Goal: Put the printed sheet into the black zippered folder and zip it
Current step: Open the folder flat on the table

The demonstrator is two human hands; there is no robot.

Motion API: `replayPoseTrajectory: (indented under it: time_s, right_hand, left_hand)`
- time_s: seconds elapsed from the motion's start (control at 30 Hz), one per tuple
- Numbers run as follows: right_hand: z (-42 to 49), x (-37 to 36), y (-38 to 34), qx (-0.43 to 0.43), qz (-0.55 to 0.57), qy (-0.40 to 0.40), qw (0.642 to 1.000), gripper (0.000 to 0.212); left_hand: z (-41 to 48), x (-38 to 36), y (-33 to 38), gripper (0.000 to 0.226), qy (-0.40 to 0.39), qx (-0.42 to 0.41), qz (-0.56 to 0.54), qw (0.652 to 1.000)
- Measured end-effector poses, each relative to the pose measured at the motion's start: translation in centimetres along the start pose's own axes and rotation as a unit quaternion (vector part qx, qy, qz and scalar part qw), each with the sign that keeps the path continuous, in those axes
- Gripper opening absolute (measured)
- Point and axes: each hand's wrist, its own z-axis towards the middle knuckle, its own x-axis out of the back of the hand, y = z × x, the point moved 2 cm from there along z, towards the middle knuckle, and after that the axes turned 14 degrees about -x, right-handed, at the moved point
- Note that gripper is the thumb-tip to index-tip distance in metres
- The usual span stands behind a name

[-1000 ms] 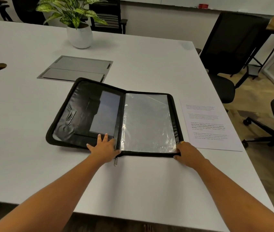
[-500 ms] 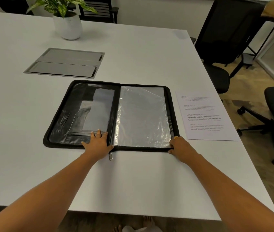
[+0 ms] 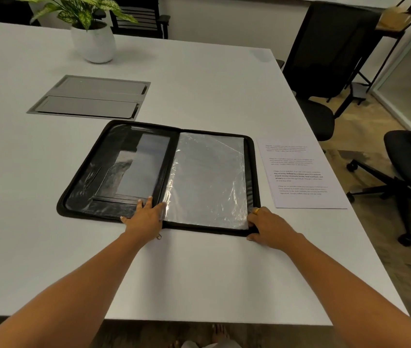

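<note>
The black zippered folder [image 3: 114, 156] lies open and flat on the white table [image 3: 199, 272]. Its right half holds clear plastic sleeves [image 3: 209, 179]; its left half shows dark pockets. My left hand [image 3: 146, 217] rests flat on the folder's near edge by the spine, fingers spread, the thumb touching the sleeve's lower left corner. My right hand [image 3: 269, 228] sits at the folder's near right corner, fingers curled on the edge. The printed sheet [image 3: 300, 174] lies flat on the table just right of the folder, untouched. A zipper pull [image 3: 159, 236] sticks out under my left wrist.
A potted plant [image 3: 93, 33] stands at the far left of the table. A grey cable hatch [image 3: 91, 97] is set into the tabletop behind the folder. Black office chairs [image 3: 325, 71] stand beyond the table's right edge.
The folder's left cover has settled flat. My hands stay at its near edge; the left thumb now touches the plastic sleeve's corner. The view has shifted slightly.
</note>
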Motion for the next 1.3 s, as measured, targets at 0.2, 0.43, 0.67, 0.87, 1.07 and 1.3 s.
replayPoseTrajectory:
  time_s: [0.2, 0.43, 0.67, 0.87, 1.07, 1.3]
  right_hand:
    - [0.0, -0.4, -0.9, 0.038, -0.017, -0.012, 0.999, 0.032]
    - [-1.3, -3.5, -5.8, 0.071, 0.019, 0.013, 0.997, 0.029]
    - [-2.8, -4.3, -12.4, 0.133, 0.141, -0.035, 0.98, 0.024]
    - [-1.1, -1.8, -9.6, 0.163, 0.038, 0.003, 0.986, 0.03]
    - [2.7, -0.1, -5.9, 0.131, -0.104, 0.04, 0.985, 0.052]
    - [3.9, -0.9, -6.4, 0.153, -0.112, 0.049, 0.981, 0.049]
  left_hand:
    - [-0.1, 0.6, -0.3, 0.054, 0.017, 0.024, 0.006, 1.0]
    - [0.2, 0.5, 0.1, 0.055, 0.019, 0.097, 0.019, 0.995]
    - [-0.5, -2.2, 2.8, 0.081, -0.006, 0.021, -0.018, 1.0]
    - [-1.3, -3.0, 1.9, 0.087, -0.015, -0.009, -0.047, 0.999]
    - [-1.2, -3.0, 1.5, 0.087, -0.018, -0.019, -0.067, 0.997]
    - [-0.6, -2.6, 1.1, 0.077, 0.031, -0.035, -0.143, 0.989]
